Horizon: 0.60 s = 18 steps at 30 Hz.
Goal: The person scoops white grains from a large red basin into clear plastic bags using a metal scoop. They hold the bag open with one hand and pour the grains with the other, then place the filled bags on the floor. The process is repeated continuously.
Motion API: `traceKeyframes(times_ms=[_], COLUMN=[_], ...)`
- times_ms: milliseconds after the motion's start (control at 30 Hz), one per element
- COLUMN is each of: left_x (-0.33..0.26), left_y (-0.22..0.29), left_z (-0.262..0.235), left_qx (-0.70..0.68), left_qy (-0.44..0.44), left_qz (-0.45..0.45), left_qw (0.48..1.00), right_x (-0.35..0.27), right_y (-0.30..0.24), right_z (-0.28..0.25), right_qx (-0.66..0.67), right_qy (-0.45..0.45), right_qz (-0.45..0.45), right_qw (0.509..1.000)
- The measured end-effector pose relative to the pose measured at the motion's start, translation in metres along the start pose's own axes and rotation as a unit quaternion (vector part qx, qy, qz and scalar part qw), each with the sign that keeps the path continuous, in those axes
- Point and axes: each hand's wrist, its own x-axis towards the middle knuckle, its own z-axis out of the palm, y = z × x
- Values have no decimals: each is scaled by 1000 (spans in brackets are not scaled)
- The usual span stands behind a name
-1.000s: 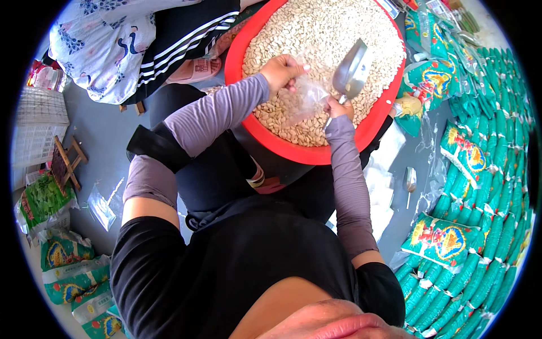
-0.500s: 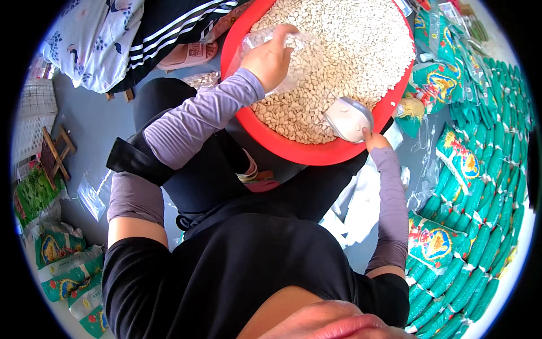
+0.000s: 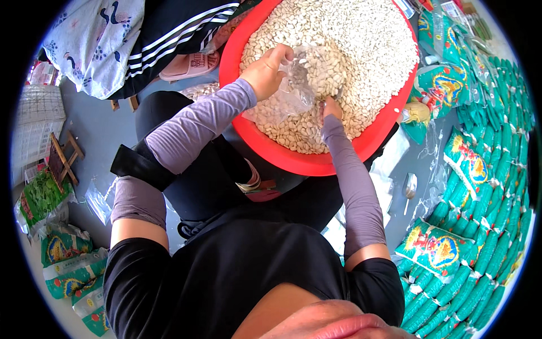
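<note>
- Head view, hands: left hand (image 3: pixel 265 70) raised over the near part of the red basin (image 3: pixel 293 161), its grip pinched together on the top edge of a clear plastic bag (image 3: pixel 296 90). Right hand (image 3: pixel 330 107) sits just below and right of the bag, knuckles down among the seeds; I cannot tell whether its grip is closed on anything, since the fingers are buried or hidden by the bag.
- Head view, the bag: hangs from the left hand above the seed heap, mouth upward. I see some pale seeds through the film in its lower part, but how full it is I cannot make out.
- Head view, stock: pale flat seeds (image 3: pixel 361 51) fill the basin nearly to the rim, so by my reading most of the bulk remains loose.
- Head view, finished goods: green printed packets (image 3: pixel 485 186) lie in overlapping rows on the floor to the right, many of them, which suggests a good share of packing is done.
- Head view, surroundings: more green packets (image 3: pixel 65 265) at lower left, empty clear bags (image 3: pixel 99 200) on the grey floor beside the left elbow, a white crate (image 3: pixel 34 127) at the far left.
- Judgement: this bag looks mid-fill, not yet closed.
</note>
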Motion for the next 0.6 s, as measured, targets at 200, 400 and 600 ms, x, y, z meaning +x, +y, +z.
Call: traceKeyframes(times_ms=[200, 400, 600], left_x=[-1, -6, -9], left_y=[-17, -14, 3], left_z=[3, 12, 13], left_qx=[120, 144, 174], left_qy=[-68, -113, -197], left_qz=[64, 30, -32], left_qw=[988, 983, 964], right_x=[-35, -106, -145], right_y=[-40, -79, -92], right_z=[-57, -99, -114], right_qx=[-128, -190, -255], right_qy=[13, 10, -38], right_qz=[-88, -69, -69], right_qw=[988, 979, 964])
